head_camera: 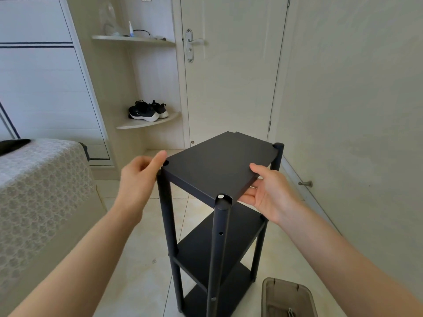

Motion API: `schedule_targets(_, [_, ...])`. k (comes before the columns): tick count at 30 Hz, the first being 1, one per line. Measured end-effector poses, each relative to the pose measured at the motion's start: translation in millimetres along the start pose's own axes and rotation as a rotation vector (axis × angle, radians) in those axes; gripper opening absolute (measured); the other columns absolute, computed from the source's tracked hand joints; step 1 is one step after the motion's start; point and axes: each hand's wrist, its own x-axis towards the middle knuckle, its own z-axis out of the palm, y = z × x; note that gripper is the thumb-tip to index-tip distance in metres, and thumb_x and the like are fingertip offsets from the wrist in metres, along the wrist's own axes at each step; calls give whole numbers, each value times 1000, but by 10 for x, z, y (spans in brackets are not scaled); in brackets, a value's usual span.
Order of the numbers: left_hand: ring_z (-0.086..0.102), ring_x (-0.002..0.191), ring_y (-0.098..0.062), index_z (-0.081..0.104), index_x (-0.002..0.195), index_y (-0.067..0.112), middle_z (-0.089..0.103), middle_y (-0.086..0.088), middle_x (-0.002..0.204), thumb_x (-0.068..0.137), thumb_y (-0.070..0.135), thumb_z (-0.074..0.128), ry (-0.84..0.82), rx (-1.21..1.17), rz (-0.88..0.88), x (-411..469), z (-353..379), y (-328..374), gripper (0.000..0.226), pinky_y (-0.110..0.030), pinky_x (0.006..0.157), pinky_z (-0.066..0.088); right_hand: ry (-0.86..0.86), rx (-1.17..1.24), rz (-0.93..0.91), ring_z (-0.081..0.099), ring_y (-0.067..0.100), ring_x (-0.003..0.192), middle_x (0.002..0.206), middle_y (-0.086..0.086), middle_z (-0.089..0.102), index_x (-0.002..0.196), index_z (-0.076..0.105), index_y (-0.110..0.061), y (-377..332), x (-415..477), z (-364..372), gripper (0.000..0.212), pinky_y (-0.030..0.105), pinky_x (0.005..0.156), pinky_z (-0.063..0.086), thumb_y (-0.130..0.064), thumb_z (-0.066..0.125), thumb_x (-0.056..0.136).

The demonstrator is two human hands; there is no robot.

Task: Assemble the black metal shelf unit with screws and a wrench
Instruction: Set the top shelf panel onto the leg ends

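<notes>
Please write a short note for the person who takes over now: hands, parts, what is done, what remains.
Left hand: fingers curled, thumb on the left corner of the top panel; any load hidden.
Right hand: grips that panel's near right edge.
Done: middle panel and bottom panel sit between the posts.
Left: likely seat and fasten the top panel.

Home bedroom: bed [41, 179], door [231, 72], corner shelves [146, 124] with sneakers [146, 110], tiled floor [142, 259].

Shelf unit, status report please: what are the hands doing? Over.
Right hand grips top panel edge. Left hand: thumb at its left corner. Panel atop posts. Nothing blocking.
</notes>
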Motion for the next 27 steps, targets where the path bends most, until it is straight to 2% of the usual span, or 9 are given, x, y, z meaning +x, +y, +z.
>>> schedule_targets(2, [68,97,-11,73,96,24,76,5,95,93,64,54,-252,-91,-106,73,53,-11,44,-34,90,49,35,2,4,73,36,90,107,17,73,124,55,-11,-2,7,13,24,47,69,62,-18,51,101])
schedule_targets(4, [70,102,-14,75,95,23,77,0,100,93,67,52,-362,-173,-184,103,88,-30,49,-38,95,50,80,9,-6,74,33,88,108,15,73,121,56,-13,-18,22,33,22,43,67,62,-18,53,100])
schedule_targets(6, [70,82,-21,76,77,22,73,-9,83,90,71,53,-417,-201,-155,117,108,-70,56,-38,89,50,112,13,-25,75,29,86,109,13,73,119,59,-13,-55,39,61,22,39,62,61,-19,55,98])
schedule_targets(7, [63,69,-24,71,68,21,65,-10,72,87,73,53,-446,-211,-131,110,116,-91,59,-38,84,48,117,13,-36,75,27,86,110,12,73,118,60,-13,-73,45,78,23,38,60,60,-21,57,97])
schedule_targets(10, [42,57,-22,59,60,25,44,-4,60,86,70,54,-455,-264,-105,87,129,-143,52,-39,79,36,107,-5,-64,74,24,92,107,7,75,119,64,-13,-108,55,146,27,36,61,59,-21,64,93])
schedule_targets(14, [41,56,-20,63,61,30,43,-1,58,94,61,48,-505,-325,-68,81,131,-154,48,-38,71,33,146,-17,-115,73,26,96,105,10,75,119,64,-6,-133,73,185,29,44,76,61,-7,64,90])
schedule_targets(18, [41,55,-18,64,67,27,44,0,60,95,56,50,-485,-339,-79,76,131,-154,43,-40,71,32,182,-46,-124,70,33,103,110,13,73,115,65,-5,-130,78,184,26,56,89,54,-7,63,90])
schedule_targets(22, [41,58,-20,59,70,22,44,-2,62,92,64,48,-543,-307,-87,96,97,-158,49,-39,73,32,197,-53,-133,70,33,94,111,14,73,112,66,-5,-122,63,202,23,51,84,55,-7,62,90])
schedule_targets(27, [41,57,-20,58,78,19,43,-1,60,100,53,49,-508,-319,-106,100,128,-163,42,-38,73,31,229,-22,-153,73,27,93,103,11,75,114,65,-3,-113,91,237,25,45,79,60,-4,63,89])
